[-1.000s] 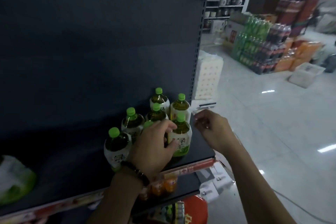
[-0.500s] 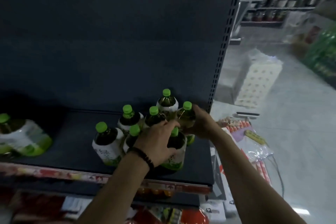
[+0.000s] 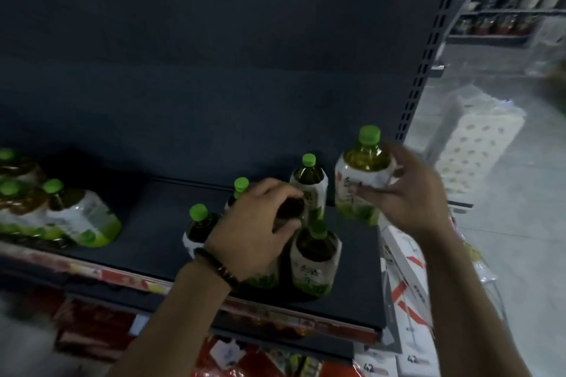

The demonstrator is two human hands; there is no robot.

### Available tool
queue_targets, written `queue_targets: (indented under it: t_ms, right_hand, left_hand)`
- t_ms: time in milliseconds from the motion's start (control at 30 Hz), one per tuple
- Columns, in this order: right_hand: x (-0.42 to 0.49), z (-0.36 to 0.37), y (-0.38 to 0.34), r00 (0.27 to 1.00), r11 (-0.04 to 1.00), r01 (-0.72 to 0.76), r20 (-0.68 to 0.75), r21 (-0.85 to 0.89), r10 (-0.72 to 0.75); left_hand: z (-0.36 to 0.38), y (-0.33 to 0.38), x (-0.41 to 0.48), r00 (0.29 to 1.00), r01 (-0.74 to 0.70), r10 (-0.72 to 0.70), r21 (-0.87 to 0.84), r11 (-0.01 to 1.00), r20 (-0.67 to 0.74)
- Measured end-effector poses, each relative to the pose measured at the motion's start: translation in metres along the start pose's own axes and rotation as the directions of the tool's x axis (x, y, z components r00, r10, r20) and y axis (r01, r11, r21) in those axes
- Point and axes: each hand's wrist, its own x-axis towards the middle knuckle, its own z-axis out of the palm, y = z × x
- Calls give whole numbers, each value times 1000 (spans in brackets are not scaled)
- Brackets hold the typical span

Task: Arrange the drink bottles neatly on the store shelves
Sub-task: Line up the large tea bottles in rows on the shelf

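Several green-capped tea bottles stand in a cluster on the dark shelf [image 3: 147,223]. My right hand [image 3: 410,193] grips one tea bottle [image 3: 358,174] by its labelled body and holds it raised at the cluster's right side, slightly tilted. My left hand [image 3: 254,226] is curled over the top of a bottle in the middle of the group, whose cap is hidden under the palm. A front bottle [image 3: 315,263] stands just right of that hand, and a back bottle [image 3: 309,184] rises behind it. Another bottle [image 3: 199,226] stands to the left.
A shrink-wrapped pack of the same bottles [image 3: 85,220] lies on the shelf's left end. The perforated upright post [image 3: 428,55] bounds the shelf on the right. White boxes [image 3: 407,285] and a pack of paper rolls [image 3: 477,144] sit on the floor beyond.
My right hand closed on the back-right bottle and lifted it up and to the right. My left hand stayed on the middle bottle. The view swung left.
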Motion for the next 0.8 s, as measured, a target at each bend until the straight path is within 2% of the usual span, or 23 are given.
queue_targets:
  t_ms: [100,167,267,400,500,600,700,800]
  right_hand:
    - [3,-24,-50,989,995,89,-120,42,-83]
    - [3,-24,-87,979,985,153,-148,81,-140]
    - [2,1,-143,969,961,221,-148,166,-197]
    - [-7,72,-217,964,927,257,-142,273,-226]
    - [-14,131,-266,974,917,226,-79,330,-212]
    - [-21,188,-303,983,895,180,-40,408,-179]
    - [-28,241,-322,990,883,126,-5,453,-139]
    - [-35,287,-319,994,892,53,66,449,-92]
  left_hand:
    - [-52,-16,-9,979,-88,75,-58,994,-190]
    - [-82,-43,-17,966,-92,68,-89,992,-248]
    - [-116,-110,-33,960,-34,17,-58,998,-278]
    - [-154,-218,-67,943,67,-62,5,998,-326]
    - [-173,-299,-96,934,183,-130,133,974,-334]
    - [-190,-367,-116,916,309,-252,152,939,-312]
    - [-201,-416,-123,938,288,-237,189,939,-251]
    - [-200,-433,-126,940,308,-276,149,940,-199]
